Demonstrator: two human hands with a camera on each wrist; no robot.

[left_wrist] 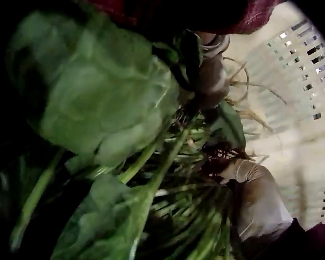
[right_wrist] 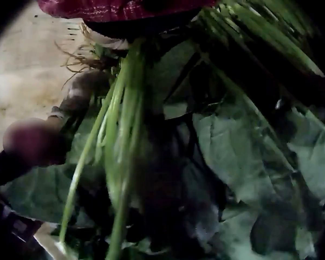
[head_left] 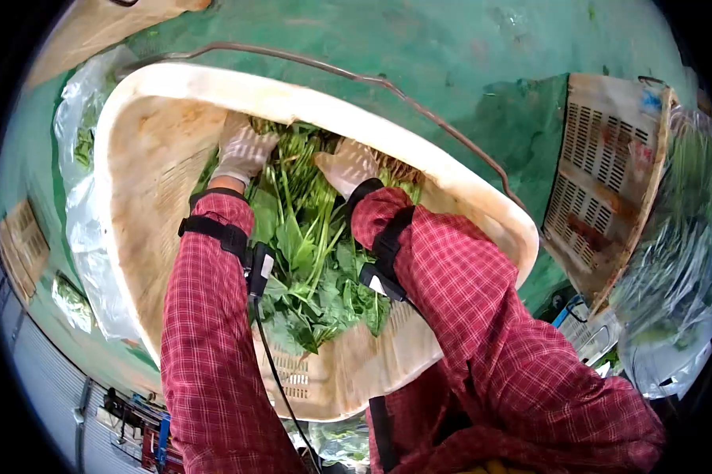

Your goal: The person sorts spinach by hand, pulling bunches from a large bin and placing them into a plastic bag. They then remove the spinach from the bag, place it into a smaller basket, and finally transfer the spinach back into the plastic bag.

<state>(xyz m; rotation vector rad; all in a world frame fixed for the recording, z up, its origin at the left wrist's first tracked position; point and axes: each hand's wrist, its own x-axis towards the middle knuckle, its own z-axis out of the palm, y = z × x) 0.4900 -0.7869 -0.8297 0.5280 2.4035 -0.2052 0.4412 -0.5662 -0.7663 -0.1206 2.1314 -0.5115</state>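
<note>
Leafy greens that look like spinach (head_left: 297,245) lie heaped in a large off-white plastic basket (head_left: 135,150), stems and roots toward its far wall, leaves toward the person. Deep in the basket, the gloved left hand (head_left: 245,150) grips plants at the root end; thin roots (left_wrist: 252,84) stick out past it in the left wrist view. Facing it, the gloved right hand (head_left: 350,164) holds a bunch of stems (right_wrist: 124,108) near the roots. Leaves and sleeve cover much of the fingers in both wrist views.
A bent metal rod (head_left: 356,77) runs along the basket's far rim. To the right, a slotted crate (head_left: 605,158) stands beside bagged long greens (head_left: 668,229). Clear plastic bags (head_left: 87,205) lie at the left on the green floor (head_left: 467,47).
</note>
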